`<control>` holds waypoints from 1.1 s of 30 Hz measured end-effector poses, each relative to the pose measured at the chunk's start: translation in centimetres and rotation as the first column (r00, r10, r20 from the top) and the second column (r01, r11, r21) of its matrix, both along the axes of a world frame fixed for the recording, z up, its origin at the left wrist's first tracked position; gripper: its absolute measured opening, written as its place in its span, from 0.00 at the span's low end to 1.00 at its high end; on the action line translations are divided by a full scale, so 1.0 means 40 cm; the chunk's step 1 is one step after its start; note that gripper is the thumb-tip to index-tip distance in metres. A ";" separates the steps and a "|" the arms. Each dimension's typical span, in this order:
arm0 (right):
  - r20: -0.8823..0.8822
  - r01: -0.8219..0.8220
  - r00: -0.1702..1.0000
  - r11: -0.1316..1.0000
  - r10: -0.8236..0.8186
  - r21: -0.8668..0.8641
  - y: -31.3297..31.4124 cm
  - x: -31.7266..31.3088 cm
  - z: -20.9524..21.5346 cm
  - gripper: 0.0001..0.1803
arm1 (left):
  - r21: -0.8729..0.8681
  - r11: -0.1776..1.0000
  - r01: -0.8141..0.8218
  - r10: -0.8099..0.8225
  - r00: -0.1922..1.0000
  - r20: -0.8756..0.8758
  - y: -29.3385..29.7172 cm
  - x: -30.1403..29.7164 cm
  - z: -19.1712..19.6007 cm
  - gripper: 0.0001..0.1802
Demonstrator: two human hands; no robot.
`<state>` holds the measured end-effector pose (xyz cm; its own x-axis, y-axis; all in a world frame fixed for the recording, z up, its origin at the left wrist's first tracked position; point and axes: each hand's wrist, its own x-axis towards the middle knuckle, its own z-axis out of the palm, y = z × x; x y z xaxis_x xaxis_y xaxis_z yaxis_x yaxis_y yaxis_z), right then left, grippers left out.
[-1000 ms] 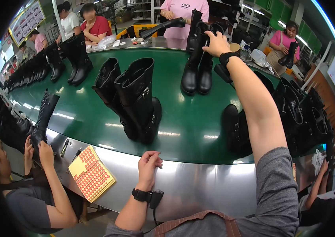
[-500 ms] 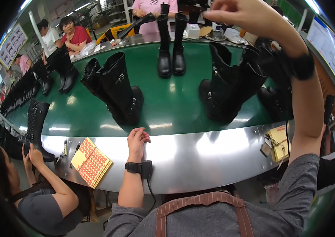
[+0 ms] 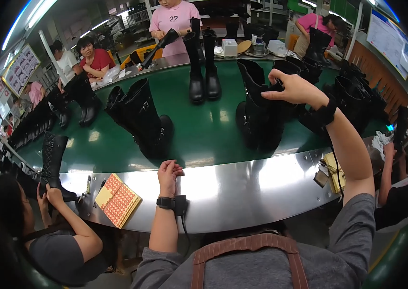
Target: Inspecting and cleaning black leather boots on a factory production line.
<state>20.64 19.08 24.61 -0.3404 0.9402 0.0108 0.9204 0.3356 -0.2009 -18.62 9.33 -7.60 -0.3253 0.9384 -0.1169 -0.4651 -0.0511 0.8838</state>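
My right hand reaches over the top of a pair of tall black boots with buckles, thumb and fingers apart in a curve. Whether its fingertips touch the boot shaft, I cannot tell. My left hand lies at the metal edge of the bench, its fingers loosely curled with nothing visible in them. Beyond it and a little left stands another pair of black buckled boots. A third, slimmer black pair is upright farther off in the middle.
The green belt is bordered by a metal ledge. A patterned yellow-and-red stack lies on the left, a yellow stack on the right. A co-worker at left handles a quilted boot. More boots line both sides.
My right hand has come down from high above the belt to the top of the right-hand boots. My left hand has hardly moved. The view has shifted slightly.
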 end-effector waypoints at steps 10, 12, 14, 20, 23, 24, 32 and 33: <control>-0.210 0.030 0.975 0.893 0.073 0.448 -0.041 0.002 -0.062 0.25 | -0.164 0.972 0.166 -0.228 0.824 -0.519 -0.028 0.151 0.126 0.19; -0.247 0.040 0.964 0.863 0.100 0.504 -0.115 -0.006 -0.031 0.26 | 0.037 0.967 0.252 -0.134 0.625 -0.769 -0.060 0.254 0.198 0.33; -0.260 -0.052 0.924 0.768 0.280 0.639 -0.215 -0.007 0.004 0.24 | 0.301 0.902 0.310 0.107 0.514 -0.851 -0.097 0.353 0.269 0.54; -0.327 -0.189 0.833 0.785 0.446 0.590 -0.489 0.026 -0.050 0.21 | 0.315 0.818 0.481 0.077 0.453 -0.888 -0.210 0.560 0.343 0.77; -0.143 -0.224 0.774 0.478 0.617 0.850 -0.535 0.138 -0.127 0.43 | 0.363 0.785 0.502 0.077 0.503 -0.861 -0.247 0.574 0.315 0.72; -0.136 -0.102 0.779 0.337 0.612 0.936 -0.551 0.170 -0.172 0.52 | 0.369 0.772 0.517 0.104 0.471 -0.876 -0.254 0.569 0.306 0.71; -0.874 0.133 0.480 0.980 0.069 0.150 -0.636 0.156 -0.552 0.45 | 0.318 0.767 0.557 -0.003 0.498 -0.867 -0.262 0.552 0.266 0.67; -0.857 0.167 0.515 0.983 -0.016 0.082 -0.620 0.122 -0.586 0.34 | 0.346 0.776 0.528 -0.008 0.556 -0.831 -0.265 0.551 0.262 0.65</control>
